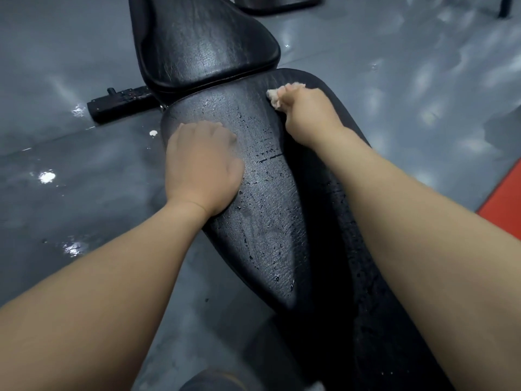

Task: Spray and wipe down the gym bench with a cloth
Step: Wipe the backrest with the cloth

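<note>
Glossy grey floor (70, 66) all round. Long black bench pad (267, 221), streaked with droplets, running from near edge to centre; 2nd black pad (203, 43) butted against its far end. Left hand (201, 165): palm down on pad's left edge, fingers loosely bent, holding nothing. Right hand (306, 114): fingers curled round bunched pale cloth (274, 96), pressed on pad's far right corner.
</note>
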{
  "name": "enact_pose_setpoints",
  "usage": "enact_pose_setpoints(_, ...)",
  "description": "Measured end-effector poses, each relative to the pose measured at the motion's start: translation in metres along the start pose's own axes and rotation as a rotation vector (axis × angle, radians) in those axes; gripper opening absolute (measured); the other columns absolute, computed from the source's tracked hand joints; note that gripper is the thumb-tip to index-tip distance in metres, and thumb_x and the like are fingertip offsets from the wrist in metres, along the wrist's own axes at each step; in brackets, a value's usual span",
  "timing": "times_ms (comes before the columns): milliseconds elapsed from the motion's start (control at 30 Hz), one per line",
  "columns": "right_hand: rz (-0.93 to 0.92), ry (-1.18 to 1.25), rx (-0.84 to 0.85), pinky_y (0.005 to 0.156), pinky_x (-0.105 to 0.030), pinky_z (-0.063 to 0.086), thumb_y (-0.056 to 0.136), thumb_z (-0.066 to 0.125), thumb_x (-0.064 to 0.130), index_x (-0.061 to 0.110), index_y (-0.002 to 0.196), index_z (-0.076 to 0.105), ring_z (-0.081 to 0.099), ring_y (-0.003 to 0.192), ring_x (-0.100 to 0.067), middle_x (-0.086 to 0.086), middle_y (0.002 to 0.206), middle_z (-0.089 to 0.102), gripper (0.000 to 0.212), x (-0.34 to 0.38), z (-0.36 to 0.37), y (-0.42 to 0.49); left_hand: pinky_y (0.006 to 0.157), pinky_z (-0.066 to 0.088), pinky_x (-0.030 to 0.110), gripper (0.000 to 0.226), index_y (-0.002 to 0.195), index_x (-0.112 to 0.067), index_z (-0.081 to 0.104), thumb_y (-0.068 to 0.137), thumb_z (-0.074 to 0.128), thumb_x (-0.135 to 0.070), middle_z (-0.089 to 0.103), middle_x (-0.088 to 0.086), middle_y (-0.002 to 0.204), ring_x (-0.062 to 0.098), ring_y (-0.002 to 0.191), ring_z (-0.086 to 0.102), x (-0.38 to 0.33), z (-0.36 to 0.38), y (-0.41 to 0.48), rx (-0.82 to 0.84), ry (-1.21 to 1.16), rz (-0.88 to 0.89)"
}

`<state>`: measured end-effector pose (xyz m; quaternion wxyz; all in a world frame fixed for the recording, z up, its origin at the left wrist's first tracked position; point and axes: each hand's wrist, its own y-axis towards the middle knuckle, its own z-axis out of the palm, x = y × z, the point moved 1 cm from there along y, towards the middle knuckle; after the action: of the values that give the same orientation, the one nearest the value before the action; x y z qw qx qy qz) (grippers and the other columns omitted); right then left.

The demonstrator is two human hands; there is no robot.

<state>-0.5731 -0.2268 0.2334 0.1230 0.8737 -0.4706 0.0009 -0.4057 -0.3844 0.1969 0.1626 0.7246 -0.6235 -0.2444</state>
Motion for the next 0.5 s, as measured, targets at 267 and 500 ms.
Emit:
enact_pose_setpoints(267,-0.252,0.054,-0.038,0.094,-0.038,0.052,0.093,0.048,0.012,0.019,0.137,0.056,0.049,0.136,-0.022,0.001,0.147,0.052,0.045,0.04,-0.004,-0.103,0.115,0.029,0.047,0.034,0.113,-0.021,0.066,0.085,0.053,-0.034,0.06,0.004,0.123,0.032,0.119,0.049,0.0,0.0,-0.002,0.01,-0.013,-0.01)
enact_pose_setpoints(500,-0.066,0.006,-0.041,0.081,-0.035,0.048,0.093,0.051,0.008,0.02,0.122,0.059,0.063,0.111,-0.035,-0.003,0.131,0.062,0.033,0.019,-0.002,-0.038,0.118,0.027,0.046,0.038,0.115,-0.023,0.066,0.084,0.05,-0.036,0.06,0.003,0.123,0.031,0.12,0.05,-0.002,-0.001,0.001,0.028,-0.01,-0.011)
